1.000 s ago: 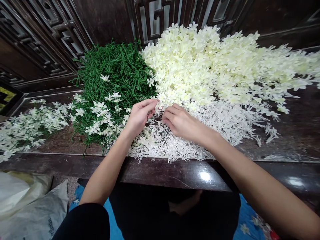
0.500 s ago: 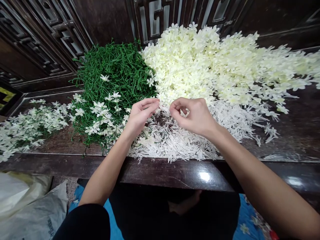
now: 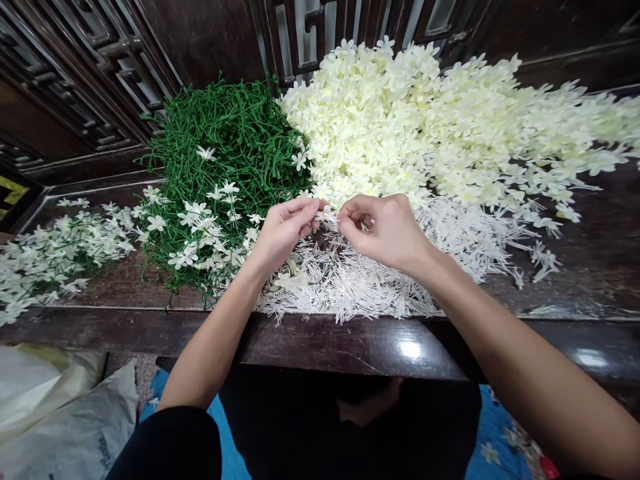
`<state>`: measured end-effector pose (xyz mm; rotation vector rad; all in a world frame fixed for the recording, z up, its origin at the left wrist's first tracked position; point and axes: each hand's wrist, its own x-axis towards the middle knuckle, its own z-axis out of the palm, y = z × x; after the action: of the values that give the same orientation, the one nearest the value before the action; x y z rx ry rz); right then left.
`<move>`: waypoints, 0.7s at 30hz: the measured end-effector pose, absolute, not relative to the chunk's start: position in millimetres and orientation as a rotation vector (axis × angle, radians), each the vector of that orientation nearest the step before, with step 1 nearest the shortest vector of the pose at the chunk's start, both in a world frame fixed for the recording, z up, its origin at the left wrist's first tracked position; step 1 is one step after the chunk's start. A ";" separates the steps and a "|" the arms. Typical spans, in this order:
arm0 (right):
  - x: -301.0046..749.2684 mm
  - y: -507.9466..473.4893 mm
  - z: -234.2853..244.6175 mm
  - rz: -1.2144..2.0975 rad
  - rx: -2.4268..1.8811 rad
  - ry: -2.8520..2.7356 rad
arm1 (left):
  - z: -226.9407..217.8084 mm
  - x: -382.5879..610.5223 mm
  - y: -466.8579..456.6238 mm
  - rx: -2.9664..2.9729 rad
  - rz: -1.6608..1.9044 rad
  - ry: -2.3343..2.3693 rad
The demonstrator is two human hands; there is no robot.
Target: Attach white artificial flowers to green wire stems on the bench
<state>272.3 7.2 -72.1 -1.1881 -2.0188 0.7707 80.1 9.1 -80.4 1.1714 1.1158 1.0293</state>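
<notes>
My left hand (image 3: 290, 227) is closed in a pinch, thumb against fingers, with a small white artificial flower (image 3: 327, 212) at its fingertips. Just right of it, my right hand (image 3: 383, 227) is pinched too; whatever sits between its fingertips is too small to make out. Beneath both hands spreads a pile of thin white stamen pieces (image 3: 370, 290). Behind them rises a heap of cream-white flower heads (image 3: 380, 127). Left of that lies a tangle of green plastic stems (image 3: 225, 127), with several assembled white flowers (image 3: 200, 227) on its front part.
More assembled flowers (image 3: 65, 247) lie at the far left of the dark wooden bench (image 3: 340, 343). A carved wooden back (image 3: 215, 40) stands behind the piles. Pale sacks (image 3: 75, 413) rest on the floor at lower left, and blue cloth (image 3: 493, 433) shows below.
A white flower now shows more clearly between my fingertips. My left fingers have curled a little and shifted slightly right; my right hand stays nearly in place.
</notes>
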 end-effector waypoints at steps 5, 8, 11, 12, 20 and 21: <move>271.3 6.4 -73.3 0.710 -1.208 -1.941 | -79.9 78.5 8.3 1.179 1.032 1.063; 271.0 6.3 -73.5 0.714 -1.240 -1.936 | -80.0 78.9 7.4 1.231 1.008 1.078; 270.6 5.3 -72.5 0.736 -1.246 -1.933 | -79.9 79.5 7.0 1.314 0.988 1.109; 270.4 4.9 -71.9 0.747 -1.236 -1.926 | -80.1 79.6 7.1 1.339 0.986 1.112; 273.8 4.3 -63.9 0.876 -1.086 -1.930 | -81.6 81.0 7.5 1.514 1.024 1.126; 274.6 4.6 -63.2 0.871 -1.074 -1.948 | -81.6 81.3 7.4 1.532 1.019 1.143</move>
<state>274.6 4.6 -63.2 -1.0737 -1.9476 0.8712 81.3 7.4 -81.6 1.5316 1.1425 1.0186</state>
